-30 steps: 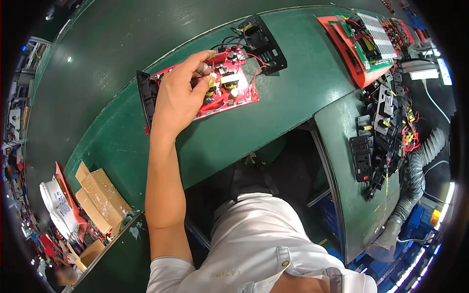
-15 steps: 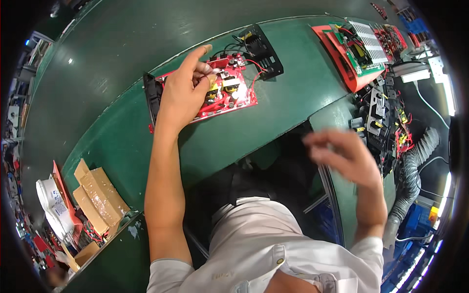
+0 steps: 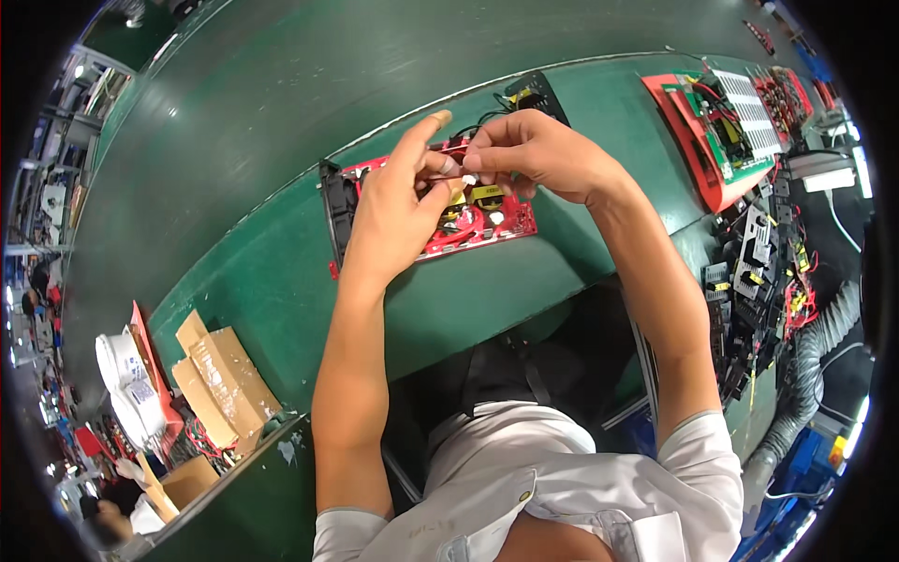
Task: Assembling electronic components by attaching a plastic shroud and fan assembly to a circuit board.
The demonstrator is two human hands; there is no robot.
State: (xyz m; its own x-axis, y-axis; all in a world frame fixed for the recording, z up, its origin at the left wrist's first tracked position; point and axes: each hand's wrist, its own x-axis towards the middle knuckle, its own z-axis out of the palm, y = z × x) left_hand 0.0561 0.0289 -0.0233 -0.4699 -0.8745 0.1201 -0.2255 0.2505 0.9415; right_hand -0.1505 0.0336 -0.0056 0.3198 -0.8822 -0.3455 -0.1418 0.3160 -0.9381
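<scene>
A red circuit board (image 3: 517, 223) with yellow-wrapped transformers (image 3: 487, 198) lies on the green table, under both hands. My left hand (image 3: 398, 211) reaches over its left half, thumb and fingers pinched together. From the right, my right hand (image 3: 552, 155) meets it, its fingertips also closed. A small white piece (image 3: 469, 179) shows between the two sets of fingertips; which hand grips it I cannot tell. A black end panel (image 3: 337, 211) stands along the board's left end. Beyond my right hand lies another black panel (image 3: 548, 98), with dark wires running toward the board.
At the right stands a green board with a silver heatsink (image 3: 744, 112) on a red sheet (image 3: 688, 155). Black parts (image 3: 749, 248) are heaped beside a grey flexible duct (image 3: 801, 375). An open cardboard box (image 3: 225, 379) and white tubs (image 3: 131, 389) sit at the lower left.
My right hand has come from the table's near right side up to the board and closed its fingertips beside my left hand. The whole view has shifted somewhat.
</scene>
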